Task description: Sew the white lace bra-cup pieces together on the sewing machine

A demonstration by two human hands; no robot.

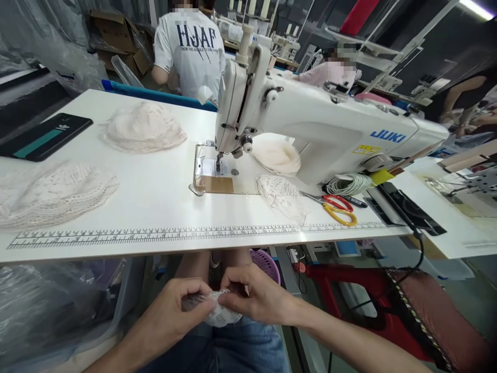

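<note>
Over my lap, below the front edge of the table, both hands pinch a small white lace piece point(223, 316). My left hand point(180, 305) grips its left side between thumb and fingers. On the other side my right hand point(256, 295) has its thumb and fingertips closed on the upper edge, close to the left fingertips. Part of the lace is hidden behind the fingers. Above the hands stands a white sewing machine point(310, 119), and a flat lace piece point(281, 197) lies in front of its arm.
Scissors point(337, 210) with red and yellow handles lie at the right. Stacked lace pieces point(143, 127) and another lace pile point(58, 191) rest at the left near a phone point(46, 135). A cream cup-shaped piece point(277, 154) sits under the machine arm. A printed ruler point(155, 235) runs along the table edge.
</note>
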